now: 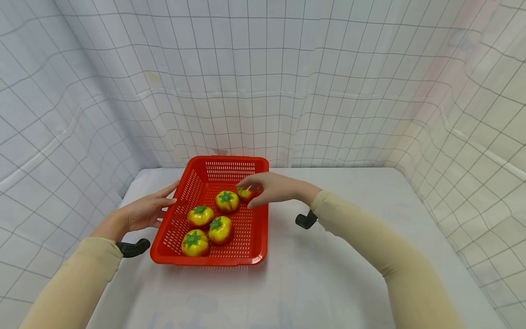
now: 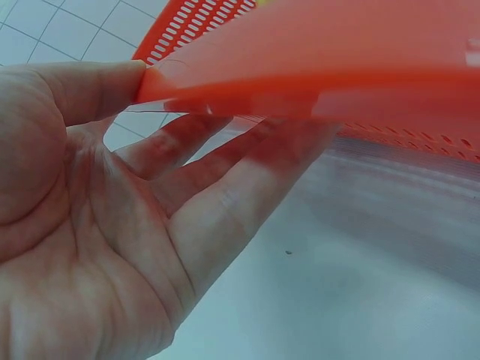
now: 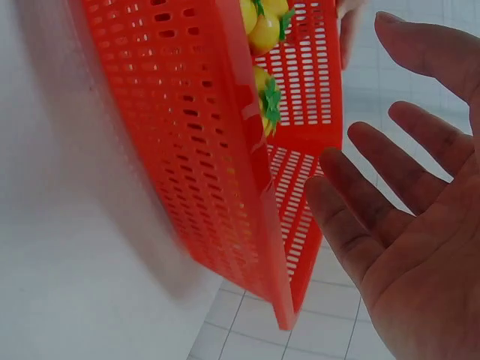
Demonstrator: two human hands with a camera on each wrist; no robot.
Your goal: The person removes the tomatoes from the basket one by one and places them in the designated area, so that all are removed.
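Note:
A red plastic basket (image 1: 260,249) with slotted walls stands on the white table. Inside sit several glossy yellow-and-red tomato-like fruits (image 1: 220,230) with green star-shaped tops. At the basket's left side, my left hand (image 1: 144,211) grips the rim (image 2: 315,82), thumb over the edge and fingers against the outside. My right hand (image 1: 277,187) hovers over the basket's right part with fingers spread and nothing in them. Just below its fingertips is one fruit (image 1: 245,194), partly hidden by the hand. In the right wrist view, the palm and fingers (image 3: 345,217) hang loosely above the rim.
White sheets with a dark grid (image 1: 263,82) form walls behind and on both sides of the table (image 1: 337,274). A black device (image 1: 133,248) is strapped to the left wrist, another (image 1: 307,220) to the right. The basket's right wall rises below the right hand.

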